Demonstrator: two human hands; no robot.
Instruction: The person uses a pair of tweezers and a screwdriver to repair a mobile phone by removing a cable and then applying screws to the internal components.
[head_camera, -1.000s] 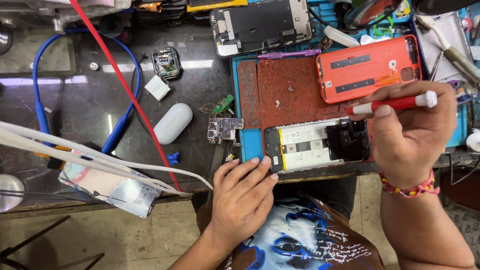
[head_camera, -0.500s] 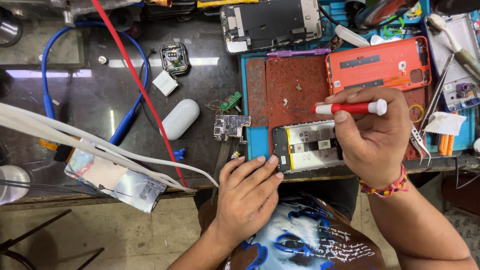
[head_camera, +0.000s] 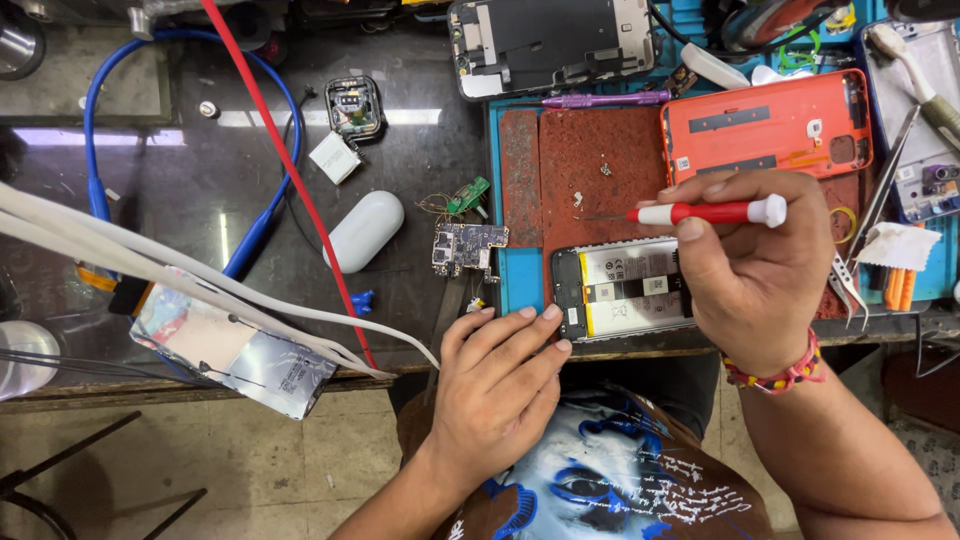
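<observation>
The right hand (head_camera: 755, 275) has its grip closed around a red-and-white precision screwdriver (head_camera: 705, 212), held almost level, its thin metal tip pointing left over the dark red work mat (head_camera: 590, 160). Just beneath that hand lies an opened phone (head_camera: 625, 290), its yellowish battery facing up, at the near edge of the mat. The left hand (head_camera: 495, 385) holds nothing; it lies flat with loosely spread fingers at the near edge of the desk (head_camera: 200, 200), fingertips touching the phone's left near corner.

To the left of the phone, a small circuit board (head_camera: 468, 246) lies on the dark glass, with a white oval case (head_camera: 363, 231) further left. An orange phone back cover (head_camera: 765, 125) sits on the far right part of the mat, and another stripped phone frame (head_camera: 555, 40) lies beyond it. A purple tool (head_camera: 605, 99) lies along the mat's far edge. Metal tweezers (head_camera: 880, 215) rest to the right of the hand. Blue (head_camera: 95, 130) and red (head_camera: 280, 150) cables cross the left side.
</observation>
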